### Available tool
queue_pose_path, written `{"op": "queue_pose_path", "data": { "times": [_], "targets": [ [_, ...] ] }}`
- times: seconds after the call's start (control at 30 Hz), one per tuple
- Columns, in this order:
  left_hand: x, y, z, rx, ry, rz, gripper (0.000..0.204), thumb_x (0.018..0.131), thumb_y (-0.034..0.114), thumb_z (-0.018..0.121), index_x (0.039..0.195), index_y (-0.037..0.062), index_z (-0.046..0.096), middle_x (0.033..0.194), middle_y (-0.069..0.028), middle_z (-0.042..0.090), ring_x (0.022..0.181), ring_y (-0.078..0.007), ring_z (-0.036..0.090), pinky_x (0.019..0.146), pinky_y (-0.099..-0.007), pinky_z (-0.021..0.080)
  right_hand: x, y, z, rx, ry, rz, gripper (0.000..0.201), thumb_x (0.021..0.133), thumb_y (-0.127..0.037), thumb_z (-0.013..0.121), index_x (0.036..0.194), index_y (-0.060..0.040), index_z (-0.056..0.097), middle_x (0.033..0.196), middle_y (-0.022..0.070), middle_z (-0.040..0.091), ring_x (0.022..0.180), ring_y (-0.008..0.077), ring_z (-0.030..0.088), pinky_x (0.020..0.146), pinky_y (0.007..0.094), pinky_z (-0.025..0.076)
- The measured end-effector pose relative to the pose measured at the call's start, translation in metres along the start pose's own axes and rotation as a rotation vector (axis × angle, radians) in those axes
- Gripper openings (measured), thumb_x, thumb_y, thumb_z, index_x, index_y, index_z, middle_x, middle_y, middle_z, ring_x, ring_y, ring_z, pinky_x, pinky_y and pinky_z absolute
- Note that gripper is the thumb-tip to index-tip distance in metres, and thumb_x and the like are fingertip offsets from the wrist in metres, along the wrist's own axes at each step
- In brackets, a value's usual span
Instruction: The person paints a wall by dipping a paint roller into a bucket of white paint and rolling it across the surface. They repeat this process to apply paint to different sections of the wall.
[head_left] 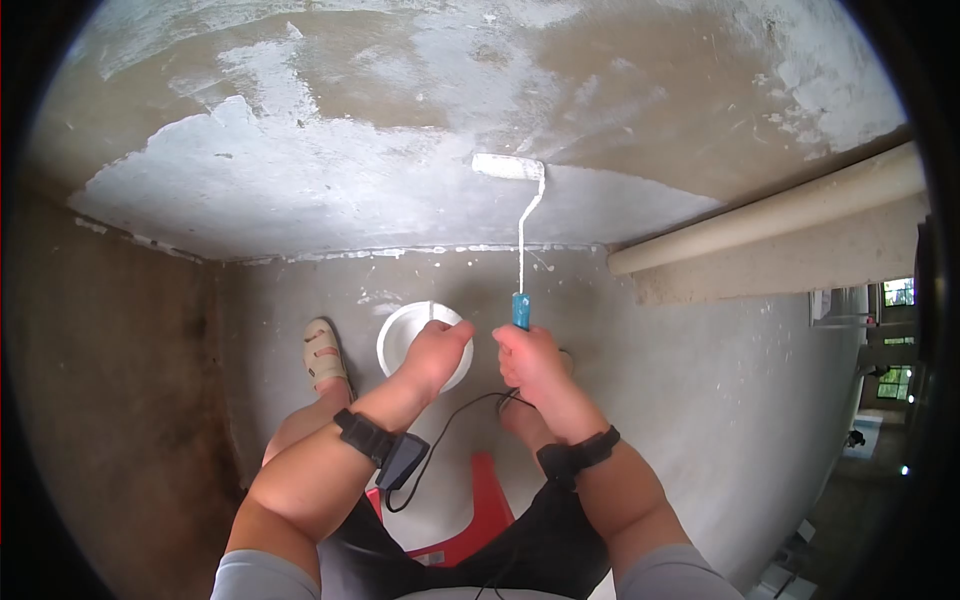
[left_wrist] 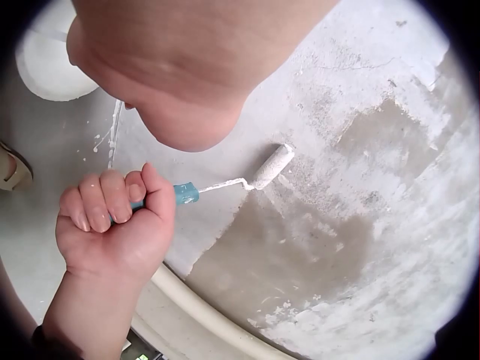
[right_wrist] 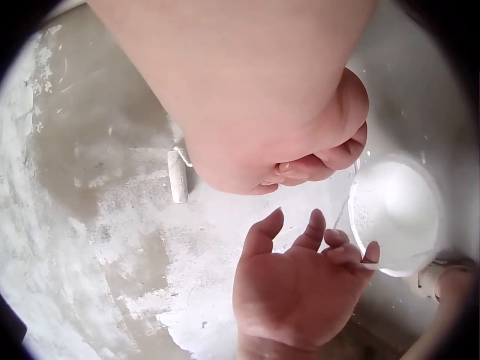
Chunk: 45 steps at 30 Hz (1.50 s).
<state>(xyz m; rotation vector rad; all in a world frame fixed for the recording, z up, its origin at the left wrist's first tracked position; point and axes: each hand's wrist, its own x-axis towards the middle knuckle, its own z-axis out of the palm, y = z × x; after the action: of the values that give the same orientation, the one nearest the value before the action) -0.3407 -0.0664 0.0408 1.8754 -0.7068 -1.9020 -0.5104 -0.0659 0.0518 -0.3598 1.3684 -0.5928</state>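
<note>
My right hand (head_left: 535, 362) grips the blue handle (head_left: 521, 311) of a paint roller. The roller's white-coated sleeve (head_left: 508, 167) lies against the wall, at the upper edge of a white painted patch, as the left wrist view also shows. My left hand (right_wrist: 300, 292) is over the white bucket (right_wrist: 401, 214), its last fingers curled round the bucket's thin handle (right_wrist: 370, 265) while the thumb and index finger stay loose. White paint shows inside the bucket, which sits on the floor between the feet. In the left wrist view the left hand's fingers are hidden.
The wall (head_left: 600, 90) carries uneven white over grey-brown. A pale pipe (head_left: 770, 213) runs along the wall's right side. A red stool (head_left: 480, 515) is under the person, and a sandaled foot (head_left: 322, 355) stands left of the bucket. A black cable (head_left: 432, 445) hangs between the wrists.
</note>
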Motion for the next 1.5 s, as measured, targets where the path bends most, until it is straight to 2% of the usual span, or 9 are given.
{"op": "queue_pose_path", "data": {
  "times": [0.37,0.53,0.67,0.93,1.17,1.23,1.27,1.43,1.5],
  "targets": [
    [0.011,-0.006,0.004,0.017,-0.027,0.017,0.056,0.092,0.039,0.059,0.124,-0.0072,0.056,0.114,-0.0197,0.064,0.105,-0.0277,0.061,0.091,-0.0398,0.049,0.006,-0.022,0.009,0.061,0.033,-0.17,0.031,0.09,-0.018,0.064,0.066,-0.0136,0.045,0.053,-0.0034,0.04,0.04,0.0073,0.035,0.038,0.027,0.02],
    [0.01,-0.004,0.008,0.061,-0.036,0.011,0.057,0.094,0.037,0.058,0.128,-0.0081,0.054,0.114,-0.0183,0.063,0.104,-0.027,0.061,0.09,-0.0401,0.049,-0.004,-0.058,0.022,0.131,-0.066,-0.333,0.038,0.096,-0.019,0.061,0.064,-0.0148,0.041,0.051,-0.003,0.039,0.04,0.0083,0.032,0.04,0.0274,0.021],
    [0.013,-0.008,0.005,0.064,-0.048,0.018,0.056,0.094,0.037,0.058,0.126,-0.0094,0.055,0.113,-0.0189,0.064,0.103,-0.0261,0.061,0.089,-0.0387,0.049,0.003,-0.055,0.041,0.165,-0.134,-0.317,0.037,0.096,-0.019,0.06,0.065,-0.0146,0.041,0.052,-0.0032,0.038,0.041,0.008,0.031,0.04,0.0275,0.021],
    [0.013,-0.008,-0.004,-0.013,-0.045,0.033,0.056,0.093,0.037,0.058,0.124,-0.0101,0.055,0.112,-0.0184,0.064,0.101,-0.0255,0.06,0.089,-0.0371,0.047,0.027,-0.016,0.036,-0.153,0.135,-0.16,0.032,0.094,-0.02,0.061,0.068,-0.0146,0.042,0.053,-0.0043,0.04,0.039,0.0067,0.034,0.037,0.0266,0.021],
    [0.008,0.002,-0.006,-0.005,-0.038,0.029,0.058,0.093,0.038,0.057,0.126,-0.0095,0.055,0.112,-0.0179,0.064,0.101,-0.0248,0.06,0.088,-0.0369,0.048,0.033,0.013,0.003,-0.243,0.213,-0.118,0.027,0.09,-0.017,0.061,0.069,-0.0144,0.043,0.053,-0.0043,0.04,0.039,0.007,0.035,0.036,0.0272,0.022],
    [0.008,0.002,-0.006,-0.023,-0.047,0.029,0.058,0.093,0.038,0.056,0.126,-0.0097,0.055,0.112,-0.018,0.064,0.101,-0.0246,0.06,0.088,-0.0368,0.048,0.034,0.014,0.0,-0.253,0.161,-0.108,0.027,0.086,-0.024,0.062,0.066,-0.0069,0.054,0.057,0.0008,0.052,0.046,0.0119,0.048,0.042,0.0308,0.034],
    [0.007,0.002,-0.006,-0.012,-0.044,0.048,0.057,0.094,0.037,0.056,0.126,-0.0098,0.054,0.112,-0.0181,0.063,0.1,-0.0245,0.06,0.087,-0.0368,0.048,0.033,0.013,0.003,-0.255,0.159,-0.107,0.027,0.086,-0.024,0.062,0.066,-0.0069,0.054,0.057,0.0008,0.052,0.046,0.0119,0.048,0.042,0.0308,0.034],
    [0.007,0.003,-0.006,-0.033,-0.048,0.051,0.058,0.094,0.038,0.054,0.127,-0.01,0.054,0.112,-0.0183,0.063,0.103,-0.0248,0.059,0.089,-0.0374,0.047,0.041,-0.007,0.027,-0.382,0.299,-0.312,0.03,0.088,-0.022,0.062,0.067,-0.0029,0.056,0.058,0.0024,0.055,0.052,0.0122,0.049,0.05,0.0344,0.039],
    [0.009,0.001,-0.005,-0.052,-0.002,0.062,0.057,0.095,0.04,0.053,0.125,-0.0093,0.056,0.117,-0.0238,0.064,0.109,-0.0305,0.06,0.095,-0.0395,0.046,0.037,-0.02,0.04,-0.327,0.297,-0.373,0.031,0.089,-0.023,0.063,0.066,-0.0025,0.057,0.057,0.0021,0.055,0.053,0.0116,0.049,0.051,0.0344,0.039]
  ]
}}
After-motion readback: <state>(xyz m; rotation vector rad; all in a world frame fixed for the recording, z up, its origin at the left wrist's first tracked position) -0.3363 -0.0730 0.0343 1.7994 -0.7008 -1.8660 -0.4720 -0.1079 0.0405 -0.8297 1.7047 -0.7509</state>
